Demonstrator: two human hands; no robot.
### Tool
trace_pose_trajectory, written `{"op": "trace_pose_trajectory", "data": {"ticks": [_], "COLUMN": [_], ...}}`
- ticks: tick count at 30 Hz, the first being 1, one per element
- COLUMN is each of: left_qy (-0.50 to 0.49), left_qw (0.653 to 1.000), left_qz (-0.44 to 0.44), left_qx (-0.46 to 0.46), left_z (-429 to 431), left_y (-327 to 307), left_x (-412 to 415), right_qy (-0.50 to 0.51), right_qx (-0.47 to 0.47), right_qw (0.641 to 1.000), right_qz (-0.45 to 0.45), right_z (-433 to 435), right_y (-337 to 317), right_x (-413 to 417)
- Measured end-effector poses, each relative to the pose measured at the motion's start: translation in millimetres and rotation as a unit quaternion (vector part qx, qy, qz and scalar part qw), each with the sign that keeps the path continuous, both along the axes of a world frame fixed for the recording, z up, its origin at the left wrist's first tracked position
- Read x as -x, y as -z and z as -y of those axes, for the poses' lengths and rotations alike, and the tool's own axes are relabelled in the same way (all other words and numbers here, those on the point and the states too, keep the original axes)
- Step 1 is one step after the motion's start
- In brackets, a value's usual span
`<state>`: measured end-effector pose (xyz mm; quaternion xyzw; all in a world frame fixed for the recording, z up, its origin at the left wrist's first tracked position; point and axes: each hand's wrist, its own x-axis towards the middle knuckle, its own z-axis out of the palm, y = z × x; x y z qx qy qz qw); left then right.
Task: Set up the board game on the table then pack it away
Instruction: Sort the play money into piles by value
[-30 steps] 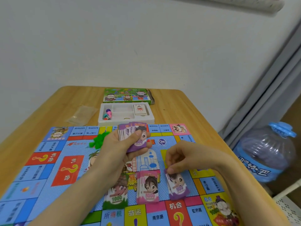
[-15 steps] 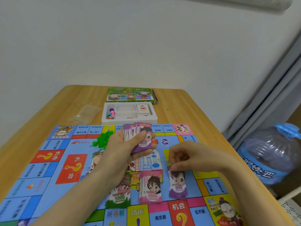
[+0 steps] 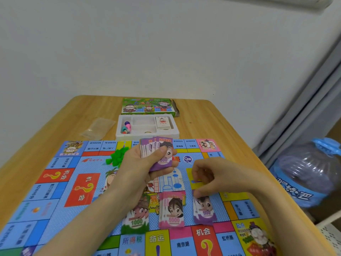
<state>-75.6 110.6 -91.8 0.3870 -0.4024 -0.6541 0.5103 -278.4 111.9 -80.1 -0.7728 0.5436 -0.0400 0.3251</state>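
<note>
1. Your left hand (image 3: pixel 140 169) grips the fanned notes (image 3: pixel 160 154) above the middle of the board (image 3: pixel 55 191), faces up so you can read the values.
2. Your right hand (image 3: pixel 212 178) pinches the far end of the purple pile (image 3: pixel 203 209) near the board's near edge, beside the pink pile (image 3: pixel 172 211), apparently sorting by value.

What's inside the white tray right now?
The tray holds coloured pawns and a die in its left compartment and a card deck on the right. A small round thing sits mid-front, too small to tell. Notes in the left hand cover part of the near rim.
</note>
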Motion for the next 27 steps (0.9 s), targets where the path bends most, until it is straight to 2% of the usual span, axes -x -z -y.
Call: {"op": "trace_pose_trajectory", "data": {"ticks": [4,8,11,14,16,22,27], "left_qy": [0.005,0.019,0.029,0.059,0.081,0.111,0.113], "left_qw": [1.000,1.000,0.998,0.993,0.989,0.986,0.989], "left_qz": [-0.002,0.021,0.057,0.097,0.113,0.116,0.088], "left_qx": [-0.002,0.010,0.027,0.045,0.050,0.038,0.031], "left_z": [0,-2,-3,-6,-8,-8,-9], "left_y": [0,-1,-1,-2,-2,-2,-3], "left_x": [0,0,1,3,4,5,6], "right_qy": [-0.026,-0.013,0.035,0.084,0.098,0.098,0.115], "right_qx": [-0.002,0.004,0.060,0.089,0.084,0.092,0.127], "right_qw": [0.999,1.000,0.993,0.956,0.931,0.909,0.908], "right_qz": [-0.041,-0.027,0.094,0.268,0.342,0.394,0.383], "right_z": [-1,0,0,-3,-5,-4,-2], "right_y": [2,2,-1,-8,-8,-1,-2], "right_x": [-1,-1,-4,-14,-20,-24,-21]}}
